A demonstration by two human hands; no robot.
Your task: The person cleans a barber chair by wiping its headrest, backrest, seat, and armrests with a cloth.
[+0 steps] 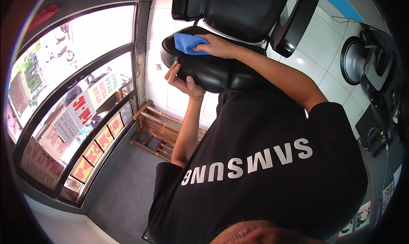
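Cloth (186, 43) gripped in right hand's (217, 46) fingers on black seat (204, 71); spreading it flatter should give evener contact. Left hand's (187, 85) fingers loosely open at near edge.

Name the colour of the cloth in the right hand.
The cloth in the right hand is blue, seen best in the head view.

My right hand (218, 46) holds a bunched blue cloth (187, 43) on the black padded cushion (206, 73) of a chair (245, 14). My left hand (186, 84), empty, is at the cushion's rounded edge. To my left, a bamboo bench (161, 130) stands near a window (91, 35) with signs (82, 110); white tiles (317, 44) lie under the chair.
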